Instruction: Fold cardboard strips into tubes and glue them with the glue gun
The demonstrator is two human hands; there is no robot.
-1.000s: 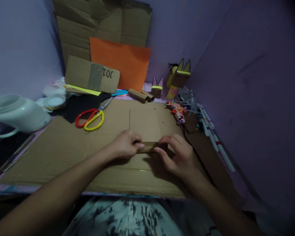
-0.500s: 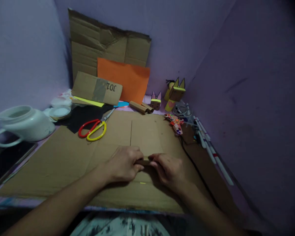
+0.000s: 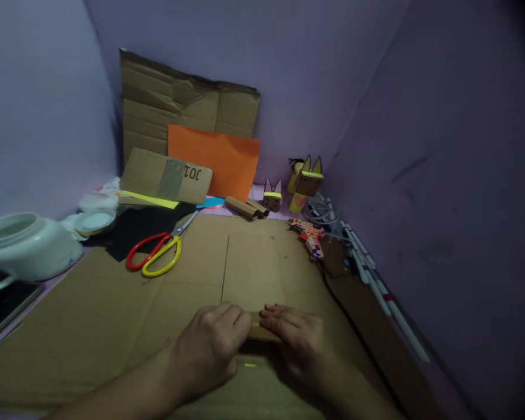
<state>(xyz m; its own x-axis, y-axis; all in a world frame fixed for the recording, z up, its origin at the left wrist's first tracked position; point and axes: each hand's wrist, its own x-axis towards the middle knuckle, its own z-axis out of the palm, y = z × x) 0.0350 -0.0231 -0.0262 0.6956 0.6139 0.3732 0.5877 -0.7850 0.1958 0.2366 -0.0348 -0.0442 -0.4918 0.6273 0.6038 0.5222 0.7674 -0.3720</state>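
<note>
Both hands, left [image 3: 210, 350] and right [image 3: 300, 344], pinch a cardboard strip [image 3: 258, 326]; bare cardboard sheet [image 3: 91, 326] lies around.

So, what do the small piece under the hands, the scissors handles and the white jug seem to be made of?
The small piece, pressed by the left hand and right hand, looks like brown cardboard: matte, the same tone as the cardboard sheet beneath. The scissors have glossy red and yellow handles, probably plastic. The white jug is smooth with a soft sheen, likely plastic, possibly ceramic.
</note>
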